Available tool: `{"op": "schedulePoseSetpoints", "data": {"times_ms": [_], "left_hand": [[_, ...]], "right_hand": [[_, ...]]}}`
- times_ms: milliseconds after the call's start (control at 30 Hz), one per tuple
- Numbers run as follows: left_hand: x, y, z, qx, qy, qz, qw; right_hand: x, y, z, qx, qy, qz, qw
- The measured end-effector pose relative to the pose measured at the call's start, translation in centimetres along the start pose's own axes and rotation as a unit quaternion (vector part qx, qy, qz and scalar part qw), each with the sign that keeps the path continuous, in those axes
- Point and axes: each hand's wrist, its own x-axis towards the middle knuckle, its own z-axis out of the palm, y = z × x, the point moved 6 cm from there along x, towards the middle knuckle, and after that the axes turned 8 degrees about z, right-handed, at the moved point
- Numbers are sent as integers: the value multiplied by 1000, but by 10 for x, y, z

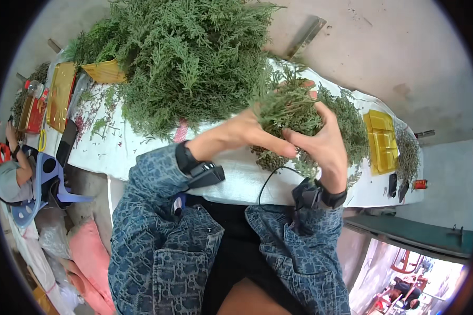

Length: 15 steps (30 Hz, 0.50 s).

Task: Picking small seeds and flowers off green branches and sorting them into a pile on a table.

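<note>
Holding a green bunch [293, 107] over the white sheet [235, 184], between the left hand [252, 130] and the right hand [326, 144]. Both curled round the bunch, with thumbs close together on the near side. Can't tell how hard, or the place of most fingertips, because of all the leaves. Might snap thin stems by squeezing too much. Might drop loose bits by holding too softly. Close to a big green heap [189, 68], so could get tangled there by drifting too far left. Close to more sprigs [349, 118] on the right too, so could snag on those and drag some along. Could also catch the thin black cord [268, 179], looping just below, by dipping too low. Might knock sprigs into the yellow tray [382, 140] with a wide swing to the right
</note>
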Motion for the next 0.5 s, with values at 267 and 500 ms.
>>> {"op": "schedulePoseSetpoints", "data": {"times_ms": [267,500], "left_hand": [[-12,-42,4,-51,195,-43,979],[-26,-54,-18,-38,217,-62,973]], "right_hand": [[-10,35,16,-104,70,-137,983],[-7,40,28,-92,6,-167,982]]}}
